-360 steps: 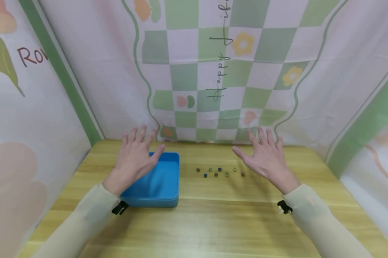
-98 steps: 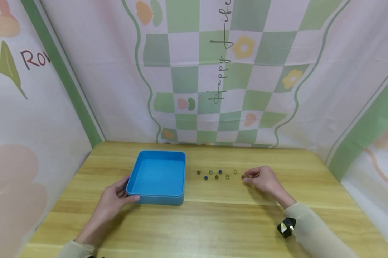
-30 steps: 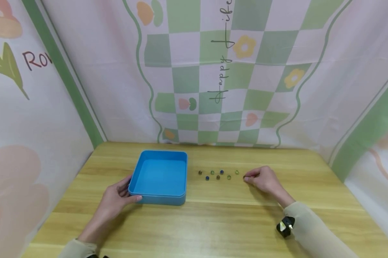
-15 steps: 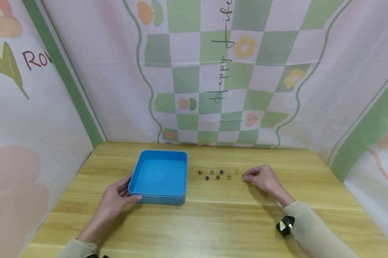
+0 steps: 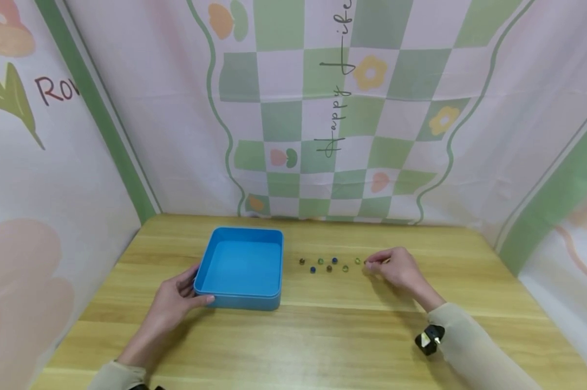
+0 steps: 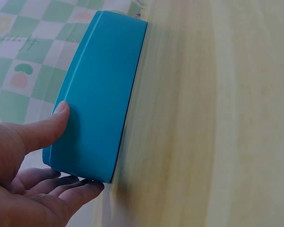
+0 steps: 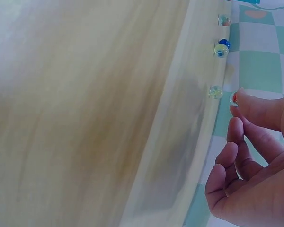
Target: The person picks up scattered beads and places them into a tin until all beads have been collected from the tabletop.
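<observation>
Wood-grain table (image 5: 323, 341) before green-checked cloth (image 5: 359, 116); left hand (image 5: 169, 304) grips blue box (image 5: 245, 302), right hand (image 5: 397, 268) pinches marble (image 7: 234, 98).

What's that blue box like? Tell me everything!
The blue box is squarish with rounded corners, low walls and a thin rim, open on top; it looks like smooth plastic. It sits upright on the wooden table, left of the marbles. The left hand holds its near left corner, thumb on the front wall.

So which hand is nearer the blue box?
Left. The left hand grips the blue box at its near left corner; the right hand is to its right, past the loose marbles.
</observation>
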Tool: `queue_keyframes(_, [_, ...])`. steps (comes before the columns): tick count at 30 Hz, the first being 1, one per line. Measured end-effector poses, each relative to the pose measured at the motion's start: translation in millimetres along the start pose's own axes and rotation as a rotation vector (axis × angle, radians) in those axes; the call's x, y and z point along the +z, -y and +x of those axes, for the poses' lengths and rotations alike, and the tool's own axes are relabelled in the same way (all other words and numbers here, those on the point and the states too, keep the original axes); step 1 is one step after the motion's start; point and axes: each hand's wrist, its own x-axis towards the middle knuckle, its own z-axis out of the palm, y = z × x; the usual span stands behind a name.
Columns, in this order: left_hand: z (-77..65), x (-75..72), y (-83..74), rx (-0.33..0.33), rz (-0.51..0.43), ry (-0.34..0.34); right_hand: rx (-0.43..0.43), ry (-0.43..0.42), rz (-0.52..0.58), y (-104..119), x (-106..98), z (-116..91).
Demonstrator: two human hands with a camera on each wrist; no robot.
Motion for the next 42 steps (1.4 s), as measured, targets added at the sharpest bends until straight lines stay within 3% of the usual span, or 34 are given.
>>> queue_keyframes(20, [1.6, 0.9, 2.9, -0.004, 0.010, -0.002, -0.044, 0.005, 0.070, 36.2, 9.0, 10.8])
queue_keyframes(27, [2.7, 0.2, 4.4, 0.013, 0.004, 0.001, -0.042, -0.016, 0.107, 52.5, 15.7, 18.7])
queue_keyframes(42, [-0.1, -0.5, 1.2, -0.012, 0.005, 0.000, -0.109, 0.002, 0.107, 79.9, 35.5, 32.8])
